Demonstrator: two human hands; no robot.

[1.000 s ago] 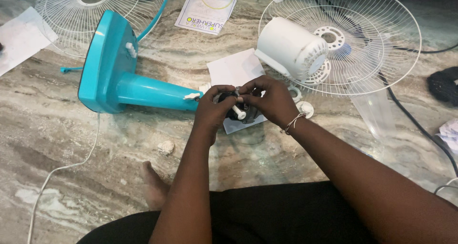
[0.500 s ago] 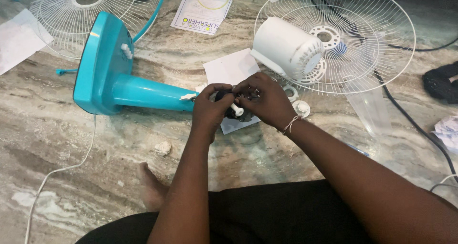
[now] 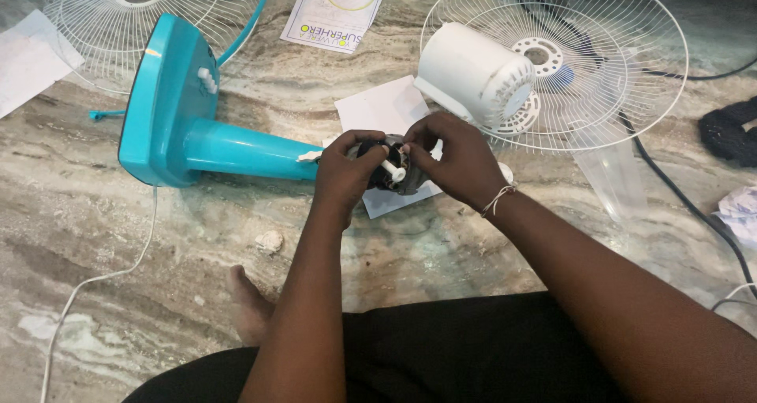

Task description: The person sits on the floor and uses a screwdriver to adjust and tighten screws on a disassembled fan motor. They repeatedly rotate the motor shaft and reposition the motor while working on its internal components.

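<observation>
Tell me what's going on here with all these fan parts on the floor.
A person sits on a marbled floor and holds a small dark fan motor in both hands. The left hand cups it from the side, and the right hand pinches at its white shaft. A teal fan stand lies on its side to the left. A white motor housing rests on a white wire grille behind, with a second grille at top left.

Head camera looks steeply down, close; floor (image 3: pixel 95 237) fills view.
</observation>
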